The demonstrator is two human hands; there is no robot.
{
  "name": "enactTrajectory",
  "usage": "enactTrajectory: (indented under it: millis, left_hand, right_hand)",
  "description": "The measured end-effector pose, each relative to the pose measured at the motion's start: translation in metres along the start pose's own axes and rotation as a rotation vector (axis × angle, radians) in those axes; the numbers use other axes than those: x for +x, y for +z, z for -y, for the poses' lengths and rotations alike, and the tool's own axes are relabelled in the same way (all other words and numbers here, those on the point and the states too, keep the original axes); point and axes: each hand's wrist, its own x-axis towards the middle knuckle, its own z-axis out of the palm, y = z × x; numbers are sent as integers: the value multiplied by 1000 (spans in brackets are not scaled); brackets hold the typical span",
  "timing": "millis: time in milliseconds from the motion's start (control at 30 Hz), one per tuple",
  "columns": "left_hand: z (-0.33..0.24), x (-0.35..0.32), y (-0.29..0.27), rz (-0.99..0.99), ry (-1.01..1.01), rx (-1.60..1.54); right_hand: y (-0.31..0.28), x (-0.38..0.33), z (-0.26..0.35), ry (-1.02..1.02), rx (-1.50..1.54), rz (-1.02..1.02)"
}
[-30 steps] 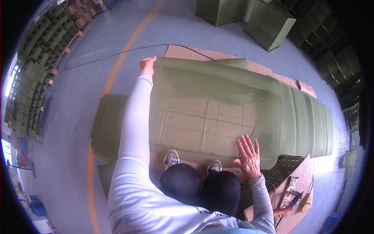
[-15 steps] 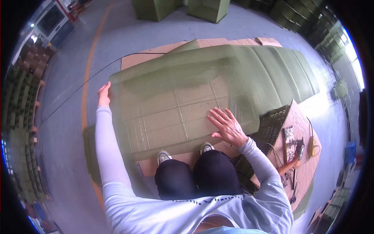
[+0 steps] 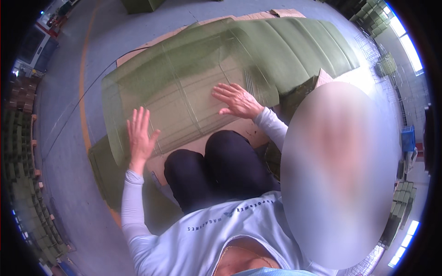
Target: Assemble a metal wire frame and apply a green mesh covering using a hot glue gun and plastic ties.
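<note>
Pressing the green mesh sheet [image 3: 193, 78] flat on cardboard [image 3: 239, 131] in front of the knees: right hand [image 3: 237, 100] spread on it, left hand [image 3: 139, 135] open at its near-left edge. Far right looks rumpled, so smoothing seems half done.

A large blurred oval [image 3: 340, 175] covers the right side, hiding whatever lies there. The right hand [image 3: 237, 100] covers part of the green sheet [image 3: 184, 78]. The knees [image 3: 216, 165] hide the cardboard [image 3: 184, 149] below. The sheet's far end is smeared with blur.
</note>
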Motion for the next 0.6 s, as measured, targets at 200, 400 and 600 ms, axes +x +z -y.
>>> enactTrajectory:
  millis: [200, 400, 600]
  left_hand:
    - [-17, -31, 14, 36, -9, 134]
    - [-23, -33, 23, 0, -48, 173]
    - [-23, -49, 16, 10, -144, 169]
  right_hand:
    - [-3, -7, 2, 30, 12, -116]
    - [4, -65, -10, 356, -163, -252]
    - [-10, -39, -11, 327, -108, -169]
